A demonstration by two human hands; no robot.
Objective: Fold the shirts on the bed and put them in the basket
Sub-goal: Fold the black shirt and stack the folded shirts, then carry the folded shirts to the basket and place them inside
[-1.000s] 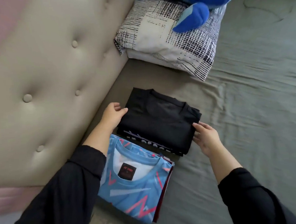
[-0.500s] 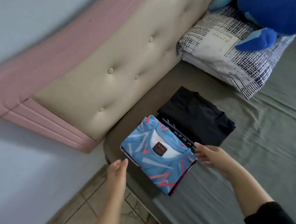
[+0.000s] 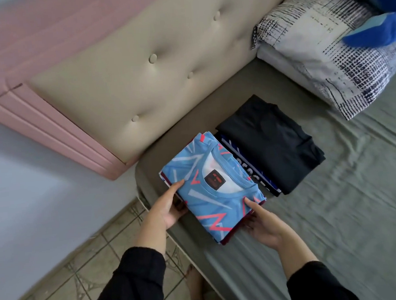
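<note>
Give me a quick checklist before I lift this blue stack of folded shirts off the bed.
1. Left hand on the stack: ok, thumb on top of the blue patterned shirt, fingers at its left side.
2. Right hand on the stack: ok, thumb on top at the near right corner, fingers along the edge.
3. Stack tidy: ok, the maroon layers under the blue shirt line up fairly well.
4. Black shirt pile out of the way: ok, it lies beside the stack; whether they touch, cannot tell.
5. Fingers fully under the bottom layer: cannot tell, hidden by the stack.
6. Basket located: cannot tell, none in view.
</note>
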